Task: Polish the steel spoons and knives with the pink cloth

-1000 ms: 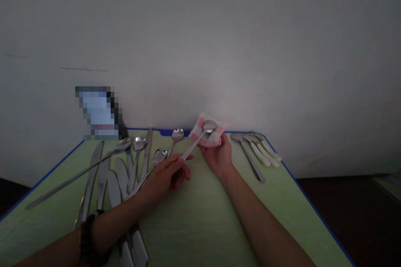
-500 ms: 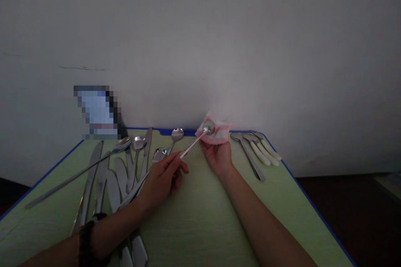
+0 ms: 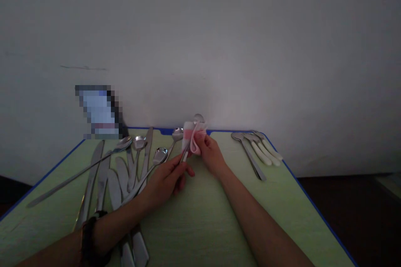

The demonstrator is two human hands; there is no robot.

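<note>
While the left hand (image 3: 169, 178) pinches the spoon (image 3: 199, 118) by its handle and the right hand (image 3: 209, 153) clamps the pink cloth (image 3: 191, 139) round its neck above the far edge of the surface (image 3: 200, 217), a hard tug could slip the handle loose onto the knives (image 3: 113, 187) beside it.

Pixelated block (image 3: 98, 112): blurred out, so what it is cannot be told.
Spoon (image 3: 198, 118): mid-shaft hidden inside the pink cloth (image 3: 191, 139); handle end covered by the left hand (image 3: 166, 179).
Pink cloth: near side covered by the right hand (image 3: 209, 152).
Knives (image 3: 103, 179): handles run under the left forearm.
Desk (image 3: 203, 225): near side cut off by the bottom edge.
White-handled cutlery (image 3: 265, 150): heads too dim to tell apart.
</note>
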